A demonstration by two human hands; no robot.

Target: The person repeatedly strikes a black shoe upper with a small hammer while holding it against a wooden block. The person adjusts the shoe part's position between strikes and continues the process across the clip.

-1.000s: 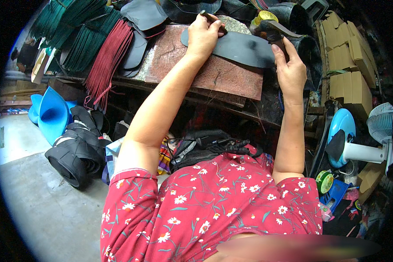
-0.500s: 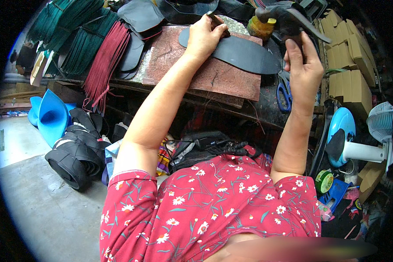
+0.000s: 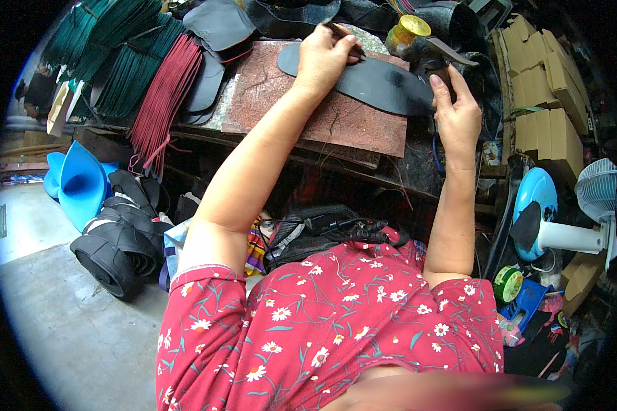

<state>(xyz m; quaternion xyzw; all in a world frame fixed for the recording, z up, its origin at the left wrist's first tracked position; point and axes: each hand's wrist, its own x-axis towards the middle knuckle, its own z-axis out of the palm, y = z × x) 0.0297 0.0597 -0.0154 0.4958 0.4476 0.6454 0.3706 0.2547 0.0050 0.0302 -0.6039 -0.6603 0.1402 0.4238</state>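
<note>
A dark grey shoe sole (image 3: 391,85) lies slantwise on a worn reddish board (image 3: 257,92). My left hand (image 3: 320,65) is closed around a short dark punch-like tool (image 3: 333,29), held over the sole's left half. Whether its tip touches the sole is hidden by my fingers. To the right, my right hand (image 3: 457,120) grips a hammer (image 3: 452,52) by its dark handle. The hammer's head is blurred, with a long curved peen toward the right. My right hand is beside the sole's right end.
Bundles of green cords (image 3: 134,75) and red cords (image 3: 168,96) hang at the bench's left, beside stacked dark soles (image 3: 219,27). A yellow spool (image 3: 415,26) stands behind the hammer. Cardboard boxes (image 3: 548,137) and a fan (image 3: 596,192) are at the right. Black rolls (image 3: 110,250) lie lower left.
My right hand has swung the hammer down and to the left, nearer the sole. The yellow spool shows more fully now. My left hand with the punch-like tool has barely moved.
</note>
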